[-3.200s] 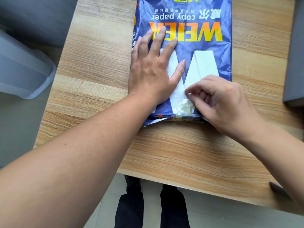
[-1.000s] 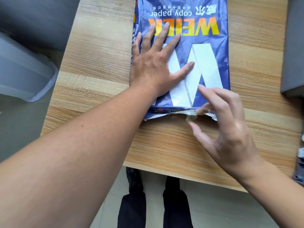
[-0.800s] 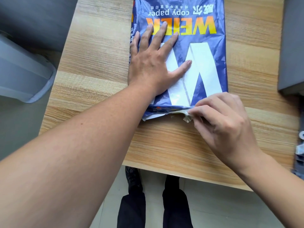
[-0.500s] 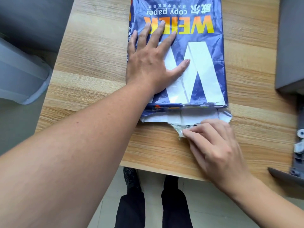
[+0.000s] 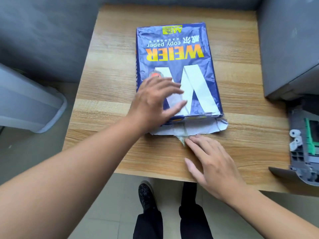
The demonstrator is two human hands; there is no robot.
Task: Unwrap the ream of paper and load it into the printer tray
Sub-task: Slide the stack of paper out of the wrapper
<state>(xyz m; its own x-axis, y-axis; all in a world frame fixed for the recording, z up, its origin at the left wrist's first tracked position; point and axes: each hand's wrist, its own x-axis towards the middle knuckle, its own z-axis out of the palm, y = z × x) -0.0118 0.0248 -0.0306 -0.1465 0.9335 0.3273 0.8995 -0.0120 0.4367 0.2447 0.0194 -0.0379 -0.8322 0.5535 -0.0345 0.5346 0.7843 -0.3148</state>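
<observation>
Near flap (image 5: pixel 188 129) of ream (image 5: pixel 174 66) folded open. Left hand (image 5: pixel 155 100) spread, blurred; right hand (image 5: pixel 212 163) spread, empty. Best to pin ream, pull flap low

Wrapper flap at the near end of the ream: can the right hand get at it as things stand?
Probably yes. The right hand lies open on the table, fingers at the edge of the unfolded flap, nothing between. The left hand is over the ream, clear of it.

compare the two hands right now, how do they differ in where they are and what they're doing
The left hand lies spread over the ream, motion-blurred; the right hand is sharp, flat on the table nearer the person. The right fingertips meet the opened end flap; the left covers the printed top. Both are open, gripping nothing.
</observation>
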